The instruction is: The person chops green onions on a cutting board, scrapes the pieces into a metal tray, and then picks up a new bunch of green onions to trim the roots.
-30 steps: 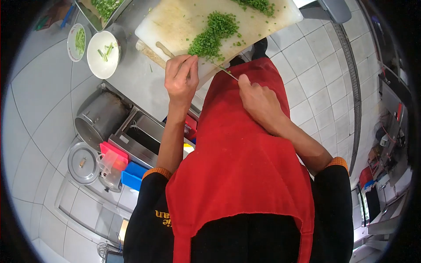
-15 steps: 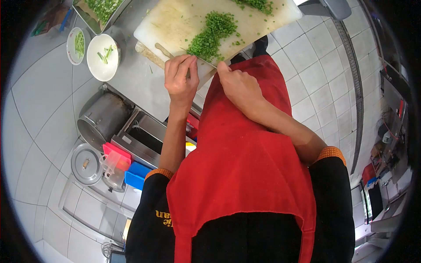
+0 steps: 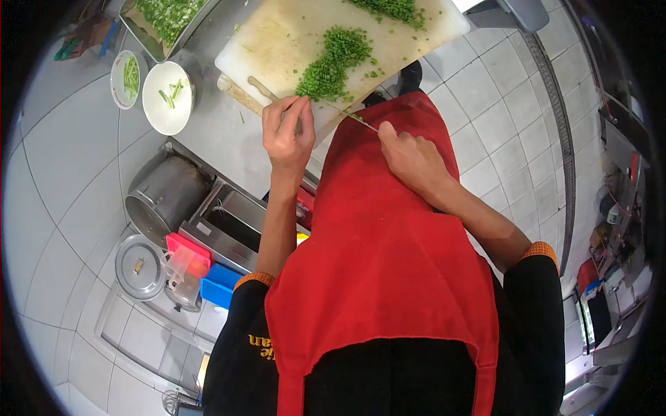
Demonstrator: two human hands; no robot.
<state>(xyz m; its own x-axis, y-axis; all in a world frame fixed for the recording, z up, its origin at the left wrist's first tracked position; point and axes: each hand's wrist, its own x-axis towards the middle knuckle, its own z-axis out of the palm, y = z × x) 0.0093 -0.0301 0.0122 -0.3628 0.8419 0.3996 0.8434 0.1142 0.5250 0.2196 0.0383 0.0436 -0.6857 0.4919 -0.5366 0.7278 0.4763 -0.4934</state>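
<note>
My right hand (image 3: 414, 159) is closed around the near end of a knife (image 3: 352, 116). The thin blade slants toward my left hand, with green bits stuck on it. My left hand (image 3: 288, 135) has its thumb and fingers pinched together at the blade's far end; whether they grip the blade is hidden. Just beyond lies a heap of finely chopped green onions (image 3: 333, 66) on the white cutting board (image 3: 277, 41). A second chopped heap (image 3: 392, 7) sits at the board's far side. A wooden handle (image 3: 261, 87) rests by the board's left edge, its other end hidden behind my left hand.
Left of the board stand a white bowl (image 3: 165, 114) with a few green strips, a smaller bowl (image 3: 118, 87) of green strips, and a metal tray (image 3: 182, 41) of chopped greens. Below are a large pot (image 3: 163, 194), a lid (image 3: 139, 267) and a blue container (image 3: 218, 284).
My right hand has drawn back toward my body and to the right, and more of the blade shows between the hands. My left hand stays pinched near the board's edge.
</note>
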